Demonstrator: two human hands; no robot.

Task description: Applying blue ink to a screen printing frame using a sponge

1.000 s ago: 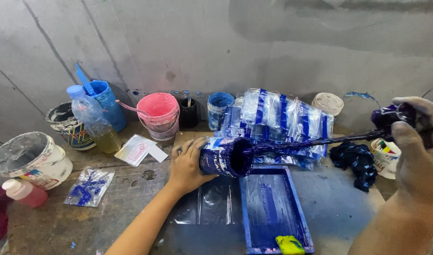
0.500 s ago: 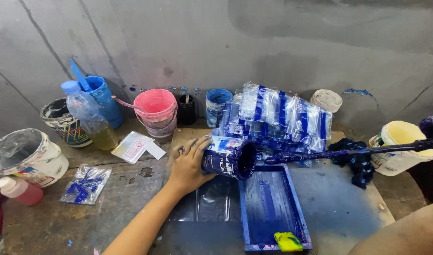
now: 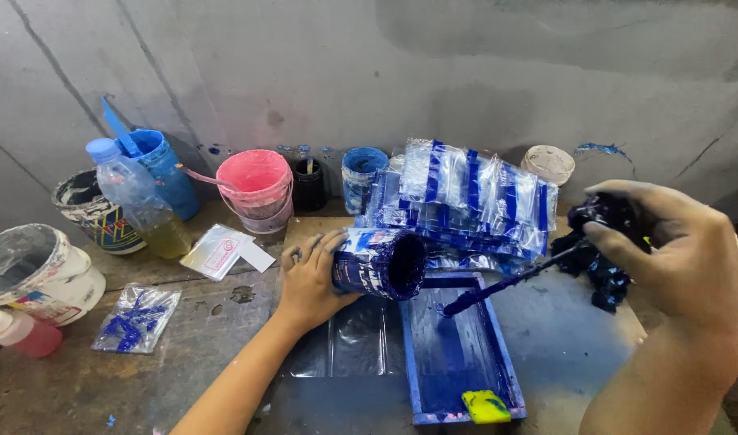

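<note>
My left hand (image 3: 311, 279) grips a blue-stained paint can (image 3: 378, 263) tipped on its side, its dark open mouth facing right over a blue rectangular frame (image 3: 459, 352). My right hand (image 3: 676, 248) holds the ink-covered handle of a long blue-coated stick (image 3: 510, 281). The stick slants down to the left, and its tip hangs just above the frame, clear of the can's mouth. A yellow-green scrap (image 3: 485, 405) lies at the frame's near end.
A stack of clear plastic bags with blue stripes (image 3: 465, 193) lies behind the can. Along the wall stand a pink bucket (image 3: 256, 188), blue tubs (image 3: 159, 165), a black cup (image 3: 310, 184), a plastic bottle (image 3: 139, 197) and white pails (image 3: 35, 270). A blue-stained rag (image 3: 601, 274) sits at right.
My right hand came back into view from the right and drew the stick out of the can, so its tip now hangs over the frame. The can stays tipped in my left hand.
</note>
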